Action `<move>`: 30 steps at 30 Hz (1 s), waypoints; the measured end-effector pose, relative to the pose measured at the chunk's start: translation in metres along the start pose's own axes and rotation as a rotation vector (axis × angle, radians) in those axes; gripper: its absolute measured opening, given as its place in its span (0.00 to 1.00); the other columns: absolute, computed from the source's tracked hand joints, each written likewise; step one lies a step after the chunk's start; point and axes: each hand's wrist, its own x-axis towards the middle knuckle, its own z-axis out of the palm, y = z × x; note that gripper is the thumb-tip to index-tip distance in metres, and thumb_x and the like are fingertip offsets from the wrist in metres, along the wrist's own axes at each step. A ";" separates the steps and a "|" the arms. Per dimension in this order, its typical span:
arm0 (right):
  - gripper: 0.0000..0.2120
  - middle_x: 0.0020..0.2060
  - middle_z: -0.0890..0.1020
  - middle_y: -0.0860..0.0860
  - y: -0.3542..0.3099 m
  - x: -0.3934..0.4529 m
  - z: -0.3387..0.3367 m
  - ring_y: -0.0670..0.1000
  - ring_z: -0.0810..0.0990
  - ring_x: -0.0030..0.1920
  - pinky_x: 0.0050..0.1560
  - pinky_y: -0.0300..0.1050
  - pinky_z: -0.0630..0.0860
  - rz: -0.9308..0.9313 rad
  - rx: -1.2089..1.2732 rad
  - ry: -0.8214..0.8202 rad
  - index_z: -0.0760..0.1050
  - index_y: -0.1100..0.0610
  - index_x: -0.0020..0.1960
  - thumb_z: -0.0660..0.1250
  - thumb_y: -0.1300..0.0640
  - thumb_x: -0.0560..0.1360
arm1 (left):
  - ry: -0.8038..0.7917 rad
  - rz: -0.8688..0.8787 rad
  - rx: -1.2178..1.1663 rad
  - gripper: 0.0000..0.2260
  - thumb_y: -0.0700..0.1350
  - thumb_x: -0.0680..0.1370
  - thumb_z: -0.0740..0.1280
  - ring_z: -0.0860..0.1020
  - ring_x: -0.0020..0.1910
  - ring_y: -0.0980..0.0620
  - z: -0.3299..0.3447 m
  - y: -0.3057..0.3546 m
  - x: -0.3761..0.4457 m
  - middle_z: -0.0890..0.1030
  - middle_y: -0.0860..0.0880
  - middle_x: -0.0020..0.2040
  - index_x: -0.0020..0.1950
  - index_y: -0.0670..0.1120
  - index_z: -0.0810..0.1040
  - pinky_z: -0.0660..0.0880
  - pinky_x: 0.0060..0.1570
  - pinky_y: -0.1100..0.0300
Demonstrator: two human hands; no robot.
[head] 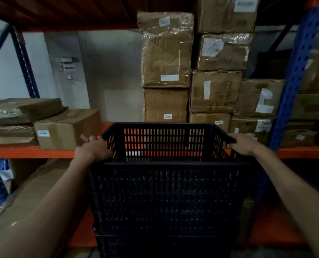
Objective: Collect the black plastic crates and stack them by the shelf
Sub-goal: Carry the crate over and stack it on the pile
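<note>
A black slotted plastic crate [166, 142] sits on top of a stack of black crates [166, 202] right in front of the shelf. My left hand [94, 148] grips the top crate's left rim. My right hand [241, 143] grips its right rim. The top crate is empty, and the orange shelf beam shows through its slots. The bottom of the stack runs out of view at the lower edge.
An orange shelf beam [24, 152] runs across behind the stack, with a blue upright [292, 81] at the right. Cardboard boxes [166, 53] are piled on the shelf behind the crate, a smaller box [65, 129] stands at the left, and a large carton [33, 198] lies below left.
</note>
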 end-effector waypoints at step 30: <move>0.10 0.48 0.82 0.58 -0.014 -0.030 -0.003 0.55 0.76 0.43 0.40 0.45 0.73 -0.021 -0.093 0.329 0.81 0.57 0.53 0.66 0.55 0.75 | 0.255 0.072 -0.239 0.22 0.58 0.70 0.64 0.75 0.62 0.34 -0.005 -0.002 -0.024 0.79 0.39 0.60 0.60 0.50 0.79 0.74 0.59 0.36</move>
